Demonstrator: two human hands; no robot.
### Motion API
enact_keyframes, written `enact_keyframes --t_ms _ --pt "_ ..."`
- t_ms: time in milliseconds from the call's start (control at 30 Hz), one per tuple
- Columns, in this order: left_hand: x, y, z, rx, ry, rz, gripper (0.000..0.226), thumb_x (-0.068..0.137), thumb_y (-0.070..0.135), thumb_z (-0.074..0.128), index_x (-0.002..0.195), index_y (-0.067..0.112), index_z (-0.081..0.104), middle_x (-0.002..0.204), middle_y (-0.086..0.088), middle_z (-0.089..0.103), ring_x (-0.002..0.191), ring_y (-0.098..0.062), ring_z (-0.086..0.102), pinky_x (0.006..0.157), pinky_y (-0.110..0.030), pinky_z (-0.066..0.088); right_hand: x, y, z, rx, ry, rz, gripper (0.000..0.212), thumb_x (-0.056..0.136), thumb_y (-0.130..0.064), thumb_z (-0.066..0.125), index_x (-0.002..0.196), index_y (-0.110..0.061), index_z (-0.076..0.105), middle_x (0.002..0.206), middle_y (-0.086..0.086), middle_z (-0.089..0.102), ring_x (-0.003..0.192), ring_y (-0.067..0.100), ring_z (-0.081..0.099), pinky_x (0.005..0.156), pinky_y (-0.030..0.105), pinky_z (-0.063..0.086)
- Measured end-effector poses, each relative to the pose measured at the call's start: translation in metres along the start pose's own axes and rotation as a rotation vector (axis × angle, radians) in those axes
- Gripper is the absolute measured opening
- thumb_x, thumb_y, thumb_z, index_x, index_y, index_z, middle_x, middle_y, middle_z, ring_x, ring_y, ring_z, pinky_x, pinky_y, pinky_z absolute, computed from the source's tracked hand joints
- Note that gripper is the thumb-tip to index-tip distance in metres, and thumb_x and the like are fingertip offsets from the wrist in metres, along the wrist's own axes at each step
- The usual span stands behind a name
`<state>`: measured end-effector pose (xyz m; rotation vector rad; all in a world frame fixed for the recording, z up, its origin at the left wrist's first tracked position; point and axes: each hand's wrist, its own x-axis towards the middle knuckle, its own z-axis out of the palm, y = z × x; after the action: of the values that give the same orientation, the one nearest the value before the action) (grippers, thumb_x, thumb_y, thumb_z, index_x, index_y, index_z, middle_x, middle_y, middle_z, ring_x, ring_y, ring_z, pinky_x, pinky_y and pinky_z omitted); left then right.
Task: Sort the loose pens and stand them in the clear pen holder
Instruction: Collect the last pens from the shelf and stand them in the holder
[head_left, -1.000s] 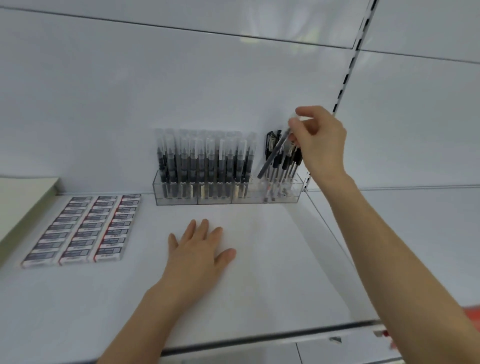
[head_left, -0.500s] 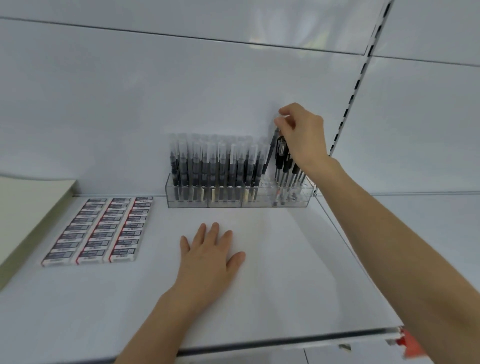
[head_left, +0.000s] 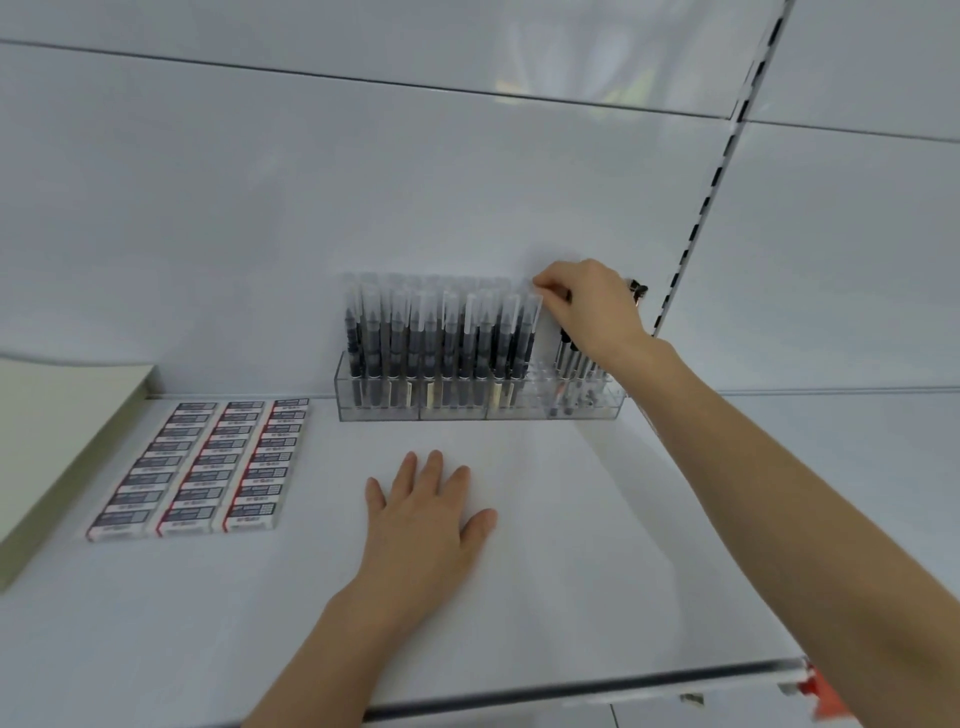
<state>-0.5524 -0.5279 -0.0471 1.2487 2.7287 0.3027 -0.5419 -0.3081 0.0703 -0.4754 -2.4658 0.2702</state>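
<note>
A clear pen holder (head_left: 524, 408) stands against the back wall of a white shelf. Several black pens with clear caps (head_left: 431, 332) stand upright in its left and middle sections. A looser bunch of black-clipped pens (head_left: 571, 358) leans in the right section, partly hidden by my right hand (head_left: 592, 306). That hand is over the gap between the two groups, fingers curled, thumb and forefinger pinching the top of a clear-capped pen (head_left: 531, 332) at the row's right end. My left hand (head_left: 426, 514) rests flat on the shelf, fingers spread, holding nothing.
Three rows of small boxed erasers (head_left: 202, 467) lie on the shelf to the left. A pale board (head_left: 62, 447) slopes at the far left. A slotted upright rail (head_left: 711, 171) runs up the wall on the right. The shelf's front edge (head_left: 571, 691) has a dark strip.
My right hand brought a tilted pen from above the right bunch leftward and down; the pen now stands upright at the end of the capped row. The left hand stayed flat.
</note>
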Motion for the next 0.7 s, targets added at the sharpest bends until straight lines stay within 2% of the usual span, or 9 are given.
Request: enact_keyframes --t_ms 100,167,233,300,367,467,600,667,700 --pt "0.0 0.0 -0.002 0.004 0.007 -0.001 0.056 0.094 0.053 0.024 0.142 0.026 0.021 0.157 -0.002 0.005 0.144 -0.025 -0.001 0.113 -0.052 0.004 -0.005 -0.004 -0.005 0.029 0.06 -0.047 0.025 0.095 -0.018 0.049 0.108 -0.005 0.066 0.099 0.014 0.069 0.098 0.03 0.058 0.085 0.039 0.045" --pt "0.0 0.0 -0.005 -0.017 0.014 0.001 0.055 0.094 0.052 0.025 0.141 0.024 0.024 0.156 -0.003 0.008 0.144 -0.025 0.0 0.112 -0.052 0.005 -0.013 -0.007 -0.012 0.064 0.175 -0.065 0.024 0.094 -0.013 0.049 0.103 0.0 0.067 0.093 0.017 0.07 0.089 0.031 0.06 0.079 0.027 0.042" --pt "-0.002 0.001 -0.01 -0.035 0.02 0.007 0.053 0.094 0.05 0.027 0.139 0.022 0.029 0.155 -0.004 0.012 0.144 -0.025 0.002 0.113 -0.052 0.006 -0.026 -0.009 -0.021 0.102 0.237 -0.033 0.022 0.092 -0.012 0.051 0.099 -0.001 0.068 0.092 0.014 0.07 0.084 0.025 0.059 0.071 0.018 0.036" --pt "-0.004 0.001 -0.014 -0.06 0.022 0.022 0.05 0.095 0.048 0.028 0.137 0.021 0.033 0.154 -0.005 0.016 0.144 -0.024 0.005 0.113 -0.05 0.008 -0.044 -0.005 -0.029 0.133 0.214 0.041 0.02 0.091 -0.016 0.054 0.099 -0.006 0.069 0.096 0.007 0.07 0.085 0.017 0.057 0.069 0.013 0.032" --pt "-0.008 0.001 -0.018 -0.07 0.014 0.058 0.048 0.095 0.047 0.03 0.134 0.02 0.036 0.152 -0.005 0.02 0.143 -0.024 0.01 0.113 -0.048 0.01 -0.066 0.007 -0.039 0.119 0.147 0.138 0.021 0.091 -0.022 0.055 0.105 -0.012 0.067 0.107 0.001 0.067 0.095 0.008 0.053 0.078 0.01 0.03" --pt "-0.015 0.006 -0.028 -0.062 0.027 0.159 0.049 0.095 0.046 0.03 0.135 0.02 0.035 0.15 -0.005 0.025 0.141 -0.022 0.016 0.113 -0.045 0.012 -0.107 0.029 -0.057 0.062 0.072 0.312 0.028 0.091 -0.03 0.056 0.114 -0.017 0.063 0.122 -0.002 0.061 0.116 0.011 0.051 0.092 0.016 0.029" --pt "-0.031 0.026 -0.031 -0.105 0.073 0.343 0.047 0.094 0.046 0.033 0.131 0.019 0.042 0.142 -0.005 0.04 0.134 -0.02 0.032 0.11 -0.038 0.021 -0.18 0.051 -0.077 -0.037 0.066 0.544 0.032 0.09 -0.031 0.057 0.117 -0.015 0.061 0.125 0.0 0.06 0.12 0.016 0.05 0.091 0.02 0.031" --pt "-0.046 0.047 -0.03 -0.188 0.083 0.519 0.045 0.091 0.044 0.038 0.116 0.012 0.057 0.12 -0.01 0.06 0.113 -0.025 0.055 0.096 -0.037 0.041 -0.224 0.059 -0.089 -0.072 0.102 0.657 0.034 0.091 -0.032 0.056 0.119 -0.015 0.059 0.127 0.002 0.059 0.12 0.018 0.05 0.093 0.025 0.033" --pt "-0.053 0.059 -0.027 -0.22 0.111 0.622 0.044 0.088 0.042 0.039 0.103 0.009 0.065 0.101 -0.01 0.068 0.093 -0.026 0.065 0.081 -0.035 0.052 -0.244 0.062 -0.094 -0.088 0.129 0.715 0.035 0.091 -0.033 0.055 0.121 -0.015 0.058 0.128 0.002 0.058 0.12 0.019 0.05 0.094 0.028 0.034"
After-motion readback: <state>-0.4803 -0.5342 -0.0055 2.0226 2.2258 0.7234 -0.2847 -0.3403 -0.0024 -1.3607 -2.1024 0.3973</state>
